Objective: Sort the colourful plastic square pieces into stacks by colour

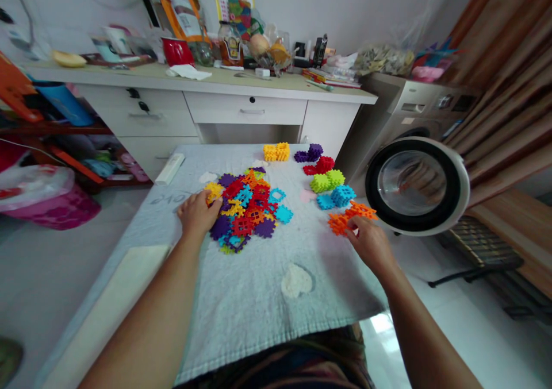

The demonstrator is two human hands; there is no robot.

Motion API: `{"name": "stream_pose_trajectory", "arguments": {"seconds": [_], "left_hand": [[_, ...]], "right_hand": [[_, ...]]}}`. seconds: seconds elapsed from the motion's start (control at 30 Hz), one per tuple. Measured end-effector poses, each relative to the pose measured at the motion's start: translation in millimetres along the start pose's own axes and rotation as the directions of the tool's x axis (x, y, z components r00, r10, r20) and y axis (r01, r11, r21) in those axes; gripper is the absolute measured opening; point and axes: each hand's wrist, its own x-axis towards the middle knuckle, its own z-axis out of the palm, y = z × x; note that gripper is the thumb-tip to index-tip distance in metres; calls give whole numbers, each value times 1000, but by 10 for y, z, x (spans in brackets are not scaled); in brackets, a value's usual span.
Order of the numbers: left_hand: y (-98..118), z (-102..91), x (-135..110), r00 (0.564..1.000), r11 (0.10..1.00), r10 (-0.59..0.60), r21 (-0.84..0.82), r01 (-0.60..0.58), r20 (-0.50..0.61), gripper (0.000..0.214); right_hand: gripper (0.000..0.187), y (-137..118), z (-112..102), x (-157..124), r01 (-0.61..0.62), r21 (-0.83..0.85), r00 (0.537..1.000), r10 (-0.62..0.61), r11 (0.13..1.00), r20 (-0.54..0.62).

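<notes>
While the left hand [197, 214] covers the mixed pile [250, 212], grip unclear, the right hand [368, 244] pinches the orange pieces [342, 219].

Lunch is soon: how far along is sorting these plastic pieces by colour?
Done: yellow, purple, red, green and blue groups sit apart. In hand: right hand touches the orange group, left hand rests on the mixed pile. Left: that whole pile, the biggest heap.

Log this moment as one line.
left hand: on mixed block pile | right hand: touching orange blocks | nearby: green blocks, blue blocks, red blocks | surface: grey towel
</notes>
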Motion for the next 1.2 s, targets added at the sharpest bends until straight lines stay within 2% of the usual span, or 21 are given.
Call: {"name": "stream_pose_trajectory", "arguments": {"seconds": [0.27,0.7,0.9,1.03,1.13,1.2], "left_hand": [[-8,4,-1,1000,1000,5,10,-5,-1,58],[-3,6,-1,1000,1000,-5,19,5,1,56],[-1,3,-2,1000,1000,4,17,-4,-2,56],[-3,5,-3,1000,1000,4,21,-4,-3,55],[-5,3,-1,1000,1000,1,17,-1,1,54],[-5,1,1,1000,1000,5,14,-5,4,54]], "right_hand": [[10,-30,42,-58,-73,-69,997,75,995,20],[18,-60,50,-25,-29,-90,996,37,995,87],[17,-113,1,-28,-46,-66,997,50,997,54],[16,-309,-35,96,24,23,999,-25,999,41],[17,-598,-50,263,110,105,984,-123,988,127],[19,-814,-28,383,177,147,958,-205,973,203]]}}
